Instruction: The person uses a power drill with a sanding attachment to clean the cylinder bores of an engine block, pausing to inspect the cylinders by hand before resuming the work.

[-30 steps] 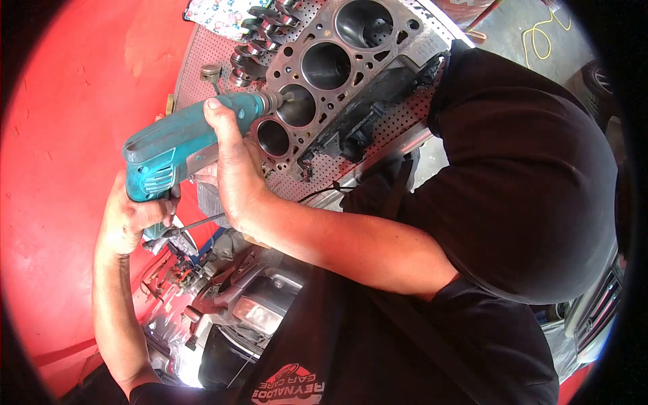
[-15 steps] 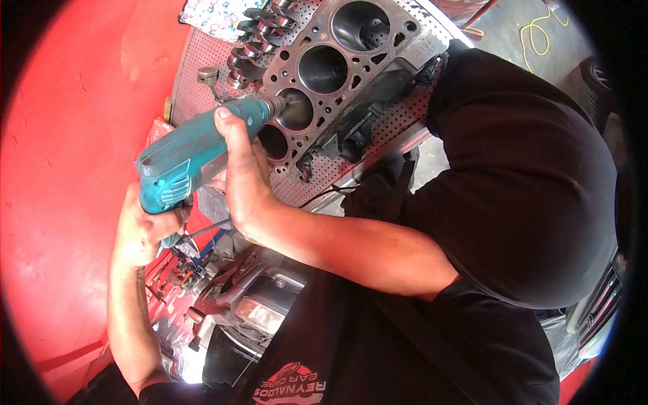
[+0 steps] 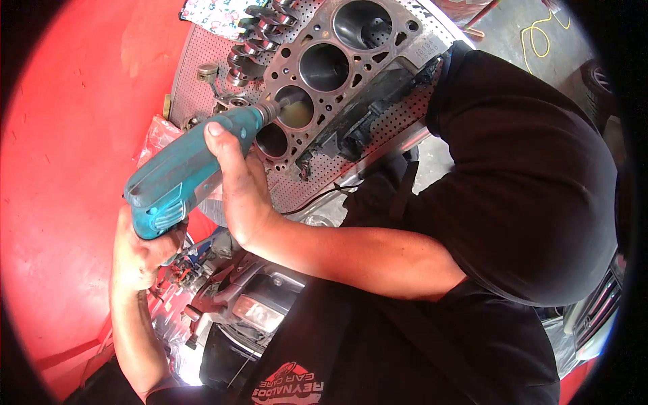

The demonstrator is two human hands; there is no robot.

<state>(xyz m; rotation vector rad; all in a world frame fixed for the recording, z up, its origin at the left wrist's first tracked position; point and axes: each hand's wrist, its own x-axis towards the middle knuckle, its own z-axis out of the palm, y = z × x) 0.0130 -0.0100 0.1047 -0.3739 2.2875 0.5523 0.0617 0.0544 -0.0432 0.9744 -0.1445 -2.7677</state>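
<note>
A teal power drill (image 3: 196, 158) slants across the upper left, held in both hands. My left hand (image 3: 140, 253) is wrapped around its rear handle. Farther forward, my right hand (image 3: 237, 172) grips the drill body near the front, thumb on top and fingers partly hidden beneath. From the chuck (image 3: 268, 111), a shaft reaches into one cylinder bore of a metal engine block (image 3: 308, 89). Inside that bore is a pale, yellowish blur, and the attachment's shape cannot be made out. Several open bores line the block's flat face.
Under the block lies a perforated surface (image 3: 191, 61), with a crankshaft (image 3: 244, 66), a piston (image 3: 208, 71) and a patterned cloth (image 3: 214, 17) on it. A red panel (image 3: 67, 148) fills the left. A yellow cord (image 3: 532, 48) and a tyre (image 3: 597, 79) are at upper right.
Both hands and the drill have shifted slightly left and down, and the chuck sits a little farther from the bore. The engine block stays in nearly the same place.
</note>
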